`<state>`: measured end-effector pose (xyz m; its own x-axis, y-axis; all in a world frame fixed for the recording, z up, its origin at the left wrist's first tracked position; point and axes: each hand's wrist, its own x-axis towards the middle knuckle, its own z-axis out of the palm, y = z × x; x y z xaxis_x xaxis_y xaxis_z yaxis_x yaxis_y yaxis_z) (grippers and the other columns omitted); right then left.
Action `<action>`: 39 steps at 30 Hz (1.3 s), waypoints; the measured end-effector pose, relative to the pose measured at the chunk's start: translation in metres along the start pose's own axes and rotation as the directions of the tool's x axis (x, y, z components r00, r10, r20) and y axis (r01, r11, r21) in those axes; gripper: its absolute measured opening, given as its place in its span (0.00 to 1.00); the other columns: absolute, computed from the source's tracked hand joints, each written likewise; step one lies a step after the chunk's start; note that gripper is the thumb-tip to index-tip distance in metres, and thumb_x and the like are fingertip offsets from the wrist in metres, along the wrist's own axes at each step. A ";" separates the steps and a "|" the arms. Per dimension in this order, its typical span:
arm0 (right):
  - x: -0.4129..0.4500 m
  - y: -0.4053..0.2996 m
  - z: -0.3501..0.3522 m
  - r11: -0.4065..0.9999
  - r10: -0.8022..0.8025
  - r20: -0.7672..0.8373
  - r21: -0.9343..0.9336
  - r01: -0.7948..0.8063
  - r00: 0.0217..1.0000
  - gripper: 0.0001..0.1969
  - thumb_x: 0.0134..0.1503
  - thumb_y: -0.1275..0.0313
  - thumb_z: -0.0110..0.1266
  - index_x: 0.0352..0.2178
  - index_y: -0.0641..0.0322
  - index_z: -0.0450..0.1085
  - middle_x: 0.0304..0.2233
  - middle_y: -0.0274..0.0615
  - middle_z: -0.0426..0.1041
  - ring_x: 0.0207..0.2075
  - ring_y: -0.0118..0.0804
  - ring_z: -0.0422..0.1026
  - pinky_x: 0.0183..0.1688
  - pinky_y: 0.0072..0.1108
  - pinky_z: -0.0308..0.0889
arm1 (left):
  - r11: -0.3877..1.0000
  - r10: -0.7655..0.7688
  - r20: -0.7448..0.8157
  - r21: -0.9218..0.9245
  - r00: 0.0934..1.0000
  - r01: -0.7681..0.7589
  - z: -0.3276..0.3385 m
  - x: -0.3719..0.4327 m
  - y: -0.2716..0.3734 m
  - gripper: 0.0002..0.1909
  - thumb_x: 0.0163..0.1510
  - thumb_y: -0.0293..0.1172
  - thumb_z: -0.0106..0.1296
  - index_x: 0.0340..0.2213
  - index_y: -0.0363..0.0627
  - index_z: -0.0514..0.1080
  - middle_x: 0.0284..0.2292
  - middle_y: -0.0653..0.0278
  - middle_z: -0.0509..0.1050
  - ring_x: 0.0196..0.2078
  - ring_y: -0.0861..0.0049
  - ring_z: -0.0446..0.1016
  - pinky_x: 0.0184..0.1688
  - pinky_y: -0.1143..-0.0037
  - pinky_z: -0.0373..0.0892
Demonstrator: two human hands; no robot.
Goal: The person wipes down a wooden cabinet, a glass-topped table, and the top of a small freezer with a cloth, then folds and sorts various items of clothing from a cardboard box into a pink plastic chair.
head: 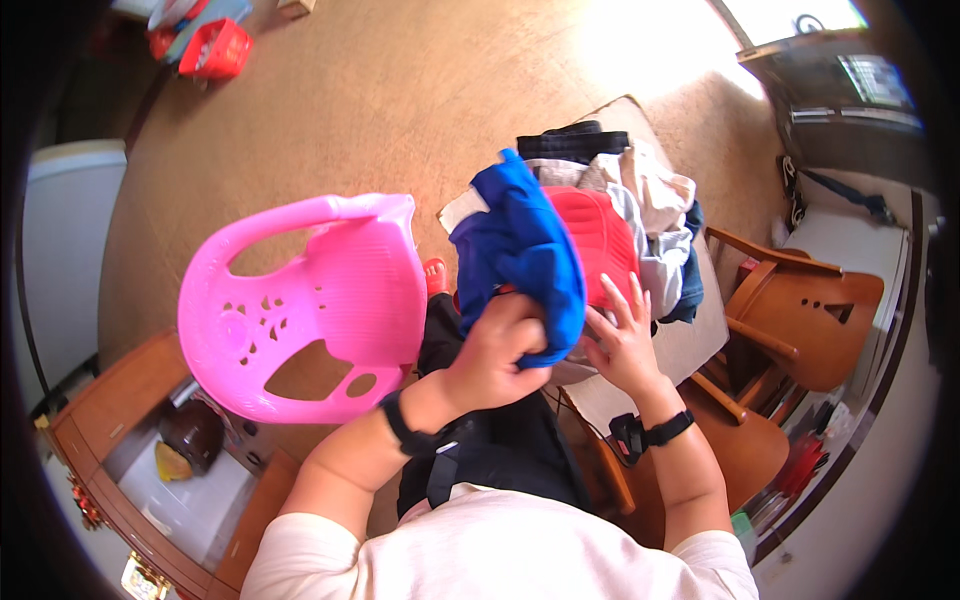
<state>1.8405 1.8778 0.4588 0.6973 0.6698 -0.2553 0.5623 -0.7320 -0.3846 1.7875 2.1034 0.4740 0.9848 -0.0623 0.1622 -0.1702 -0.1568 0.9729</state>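
Observation:
My left hand (502, 341) grips a bunched blue garment (525, 247), which hangs over the near left part of a small table. My right hand (626, 337) has its fingers spread, with the fingertips at the near edge of a red ribbed garment (596, 240); whether they press on it I cannot tell. Around the red piece lies a heap of clothes: folded black trousers or similar dark cloth (574, 142) at the back, a cream garment (649, 184), a pale grey one (664, 266) and dark blue denim (686, 292). They rest on the beige tabletop (697, 337).
A pink plastic armchair (300, 300) stands to my left. Wooden chairs (802, 315) crowd the right side. A wooden cabinet (127, 390) is at the lower left, a red basket (217, 49) at the far left. A red slipper (436, 276) shows beside the pink chair.

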 end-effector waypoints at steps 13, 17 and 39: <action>-0.171 0.025 0.061 0.809 0.548 -0.009 0.260 -0.527 0.837 0.22 0.44 0.66 0.54 0.43 0.54 0.65 0.49 0.49 0.60 0.52 0.58 0.53 0.52 0.42 0.52 | 0.824 -0.171 0.562 0.532 0.809 -0.195 0.173 0.052 -0.025 0.39 0.43 0.38 0.55 0.54 0.45 0.50 0.57 0.47 0.44 0.59 0.49 0.43 0.57 0.56 0.44; -0.163 0.025 0.076 0.701 0.619 -0.027 0.469 -0.537 0.785 0.24 0.46 0.66 0.53 0.46 0.59 0.61 0.48 0.51 0.61 0.51 0.56 0.56 0.52 0.38 0.54 | 0.746 -0.285 0.572 0.636 0.769 -0.197 0.130 0.035 -0.022 0.34 0.43 0.36 0.54 0.53 0.49 0.55 0.57 0.49 0.46 0.59 0.50 0.43 0.57 0.56 0.44; -0.135 -0.036 0.081 0.185 0.907 0.141 0.711 -0.678 0.396 0.22 0.50 0.63 0.50 0.45 0.65 0.62 0.42 0.55 0.66 0.45 0.51 0.65 0.46 0.31 0.61 | 0.840 -0.406 0.690 0.540 0.600 -0.053 -0.050 0.141 -0.092 0.15 0.47 0.34 0.51 0.37 0.39 0.67 0.39 0.51 0.68 0.42 0.57 0.68 0.44 0.69 0.64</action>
<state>1.6903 1.8232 0.4356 0.7238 -0.3815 -0.5750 -0.6846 -0.5012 -0.5293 1.9434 2.1582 0.4158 0.6354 -0.6535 -0.4113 -0.2143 -0.6610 0.7191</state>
